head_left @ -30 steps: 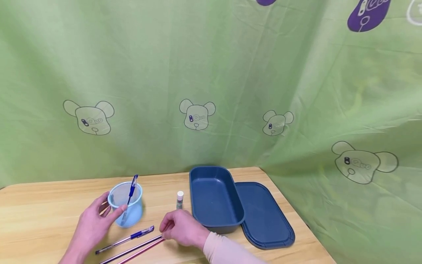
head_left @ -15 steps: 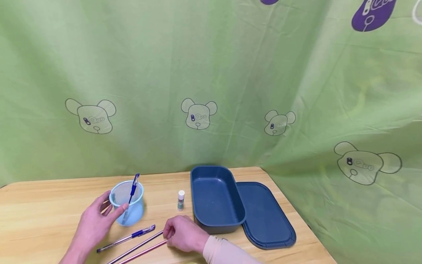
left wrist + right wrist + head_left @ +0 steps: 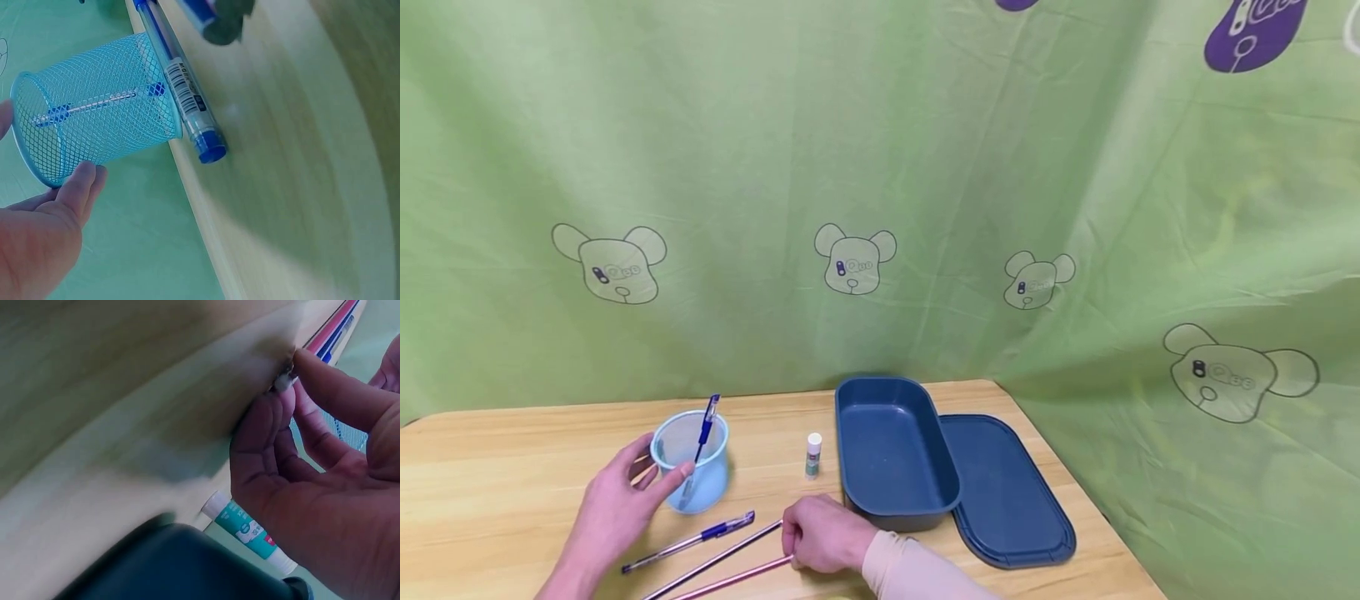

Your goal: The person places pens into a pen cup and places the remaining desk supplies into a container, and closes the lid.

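Note:
My left hand [image 3: 613, 508] holds the light blue mesh pen cup [image 3: 705, 492], thumb and fingers on opposite sides near its rim. A blue-capped pen [image 3: 706, 432] leans inside the cup. Another clear-barrelled blue pen [image 3: 700, 538] lies on the table just in front of it. My right hand [image 3: 831, 533] pinches the right end of a shiny pink pencil [image 3: 737, 577] low over the table. Beside it lies a dark metallic pencil [image 3: 718, 557], its end close to my right fingers; whether they touch is unclear. Curled fingers hide the gripped tip.
A white-capped glue stick [image 3: 813, 454] stands upright behind my right hand. To the right is a dark blue open box [image 3: 891, 450], with its lid [image 3: 1011, 492] flat beside it. A green curtain [image 3: 737, 167] hangs behind the wooden table [image 3: 497, 467].
My right hand has shifted slightly right and toward the table's front, and the two pencils' ends have spread apart. My left hand and the cup hold still while the view turns slightly.

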A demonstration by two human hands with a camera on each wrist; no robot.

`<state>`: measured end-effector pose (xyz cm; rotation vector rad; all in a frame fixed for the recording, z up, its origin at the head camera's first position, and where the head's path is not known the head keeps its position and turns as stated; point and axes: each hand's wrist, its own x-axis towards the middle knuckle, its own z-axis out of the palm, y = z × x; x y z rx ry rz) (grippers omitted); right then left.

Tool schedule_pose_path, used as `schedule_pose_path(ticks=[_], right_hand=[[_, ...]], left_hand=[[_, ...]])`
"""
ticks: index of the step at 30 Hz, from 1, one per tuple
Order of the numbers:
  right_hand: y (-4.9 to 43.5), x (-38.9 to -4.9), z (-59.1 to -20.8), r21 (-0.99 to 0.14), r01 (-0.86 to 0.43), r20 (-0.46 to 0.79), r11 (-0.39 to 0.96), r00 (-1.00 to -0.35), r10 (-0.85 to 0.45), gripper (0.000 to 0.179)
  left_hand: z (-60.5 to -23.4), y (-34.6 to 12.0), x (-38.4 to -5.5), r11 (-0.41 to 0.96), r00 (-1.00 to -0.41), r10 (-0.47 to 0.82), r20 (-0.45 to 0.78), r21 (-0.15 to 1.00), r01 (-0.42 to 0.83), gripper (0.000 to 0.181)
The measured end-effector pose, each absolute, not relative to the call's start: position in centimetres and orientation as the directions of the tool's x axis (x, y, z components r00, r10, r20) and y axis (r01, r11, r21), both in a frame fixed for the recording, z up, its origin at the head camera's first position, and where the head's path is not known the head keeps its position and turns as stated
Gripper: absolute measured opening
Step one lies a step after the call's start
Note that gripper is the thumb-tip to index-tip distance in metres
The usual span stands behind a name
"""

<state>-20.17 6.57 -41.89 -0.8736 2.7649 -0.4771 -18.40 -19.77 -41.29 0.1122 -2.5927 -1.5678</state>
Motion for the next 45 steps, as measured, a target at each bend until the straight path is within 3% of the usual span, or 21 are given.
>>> schedule_pose_path(ticks=[9, 14, 17, 23, 30, 37, 45], right_hand=[[7.8, -21.0, -41.4, -0.468, -0.589, -0.112, 0.659, -0.700, -0.705, 0.016], [8.5, -21.6, -41.0, -0.510, -0.666, -0.044, 0.544, -0.611, -0.790, 0.008], [8.8, -21.7, -40.9, -0.519, -0.692, 0.013, 0.501, -0.592, -0.806, 0.005], [8.9, -21.5, -41.1, -0.727, -0.545, 0.088, 0.418, -0.678, -0.730, 0.005], [8.7, -21.6, -40.6, -0.921, -0.325, 0.122, 0.215, -0.764, -0.634, 0.011], [8.3, -21.8, -40.4, -0.983, -0.184, 0.152, 0.009, -0.836, -0.528, 0.015], [8.2, -22.0, -40.3, -0.986, -0.086, 0.140, -0.140, -0.888, -0.439, 0.018]], left_hand=[[-41.2, -19.6, -18.4, 0.458, -0.990, -0.127, 0.053, 0.889, -0.011, 0.099], [-41.2, -19.7, -18.4, 0.473, -0.990, -0.130, 0.058, 0.881, -0.011, 0.099], [-41.2, -19.9, -18.5, 0.478, -0.989, -0.132, 0.065, 0.878, -0.006, 0.099], [-41.3, -19.9, -18.4, 0.458, -0.990, -0.127, 0.062, 0.889, -0.003, 0.099], [-41.3, -19.8, -18.3, 0.429, -0.991, -0.126, 0.054, 0.903, -0.005, 0.099], [-41.5, -19.8, -18.2, 0.416, -0.989, -0.133, 0.066, 0.909, 0.005, 0.097], [-41.4, -19.6, -18.3, 0.402, -0.989, -0.131, 0.070, 0.916, 0.012, 0.093]])
